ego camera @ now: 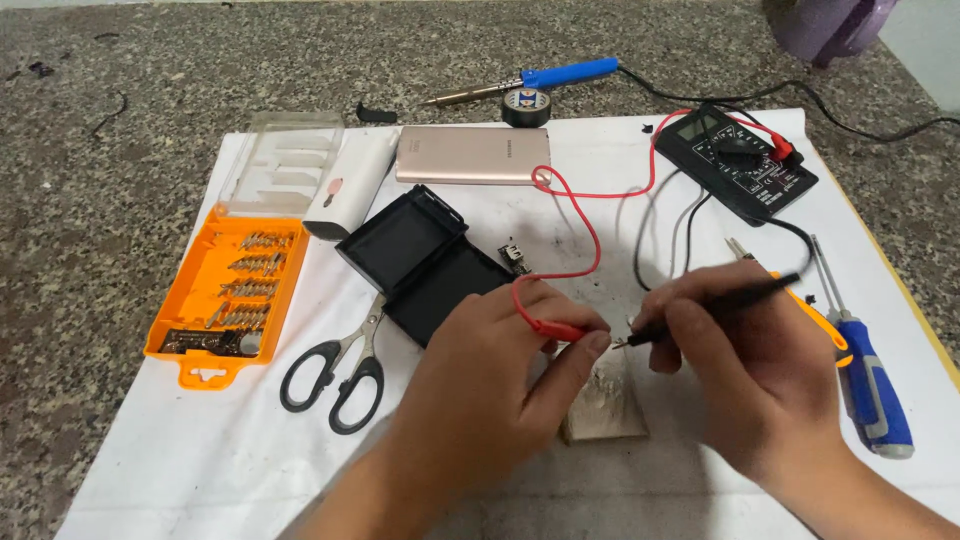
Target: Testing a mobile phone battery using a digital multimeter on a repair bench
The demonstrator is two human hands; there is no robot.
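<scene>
My left hand pinches a red test probe whose red lead loops back to a black multimeter at the far right. A black test probe is gripped in my right hand, its tip pointing left. Both probe tips meet over a small part above a pale wooden block; the part itself is too small to make out.
A black hinged case, black-handled scissors, an orange bit set, a white cylinder-shaped power bank and a rose-gold power bank lie on the white sheet. A blue soldering iron, tape roll and blue screwdriver are nearby.
</scene>
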